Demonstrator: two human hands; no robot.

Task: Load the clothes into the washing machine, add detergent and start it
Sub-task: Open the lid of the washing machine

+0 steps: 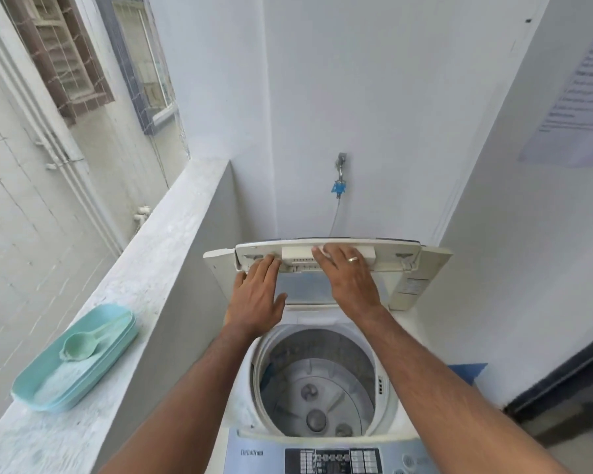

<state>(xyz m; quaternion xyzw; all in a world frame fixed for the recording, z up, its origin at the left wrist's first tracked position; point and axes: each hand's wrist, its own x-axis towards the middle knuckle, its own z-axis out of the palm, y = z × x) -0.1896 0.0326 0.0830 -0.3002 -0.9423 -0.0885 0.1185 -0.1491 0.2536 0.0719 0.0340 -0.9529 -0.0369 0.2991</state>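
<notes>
While lid (326, 265) stands folded up at back edge of washing machine (240, 398), it's pressed by both hands.
L hand (257, 295) & R hand (348, 277) laid flat, fingers straight, nothing gripped; drum (317, 384) exposed w/ no clothes seen.

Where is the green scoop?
In the head view, the green scoop lies on the turquoise tray on the concrete ledge, left of the washing machine.
</notes>
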